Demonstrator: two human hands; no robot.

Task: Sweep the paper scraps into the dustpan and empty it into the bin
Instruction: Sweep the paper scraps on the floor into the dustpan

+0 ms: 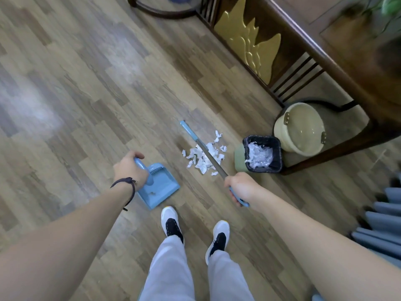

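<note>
A pile of white paper scraps [204, 155] lies on the wooden floor [91, 88], just left of a small bin [263, 154] with a black liner and crumpled plastic inside. My left hand [129, 168] grips the handle of a light blue dustpan [159, 187], held low over the floor to the left of the scraps. My right hand [238, 187] holds the long broom [206, 151]; its grey shaft crosses over the pile and its blue end reaches past the far side of the scraps.
A cream bucket [300, 129] stands behind the bin, under a dark wooden table [325, 61] with a gold carved panel. My two feet in white shoes [193, 229] stand near the dustpan. Blue-grey fabric [382, 227] is at the right edge.
</note>
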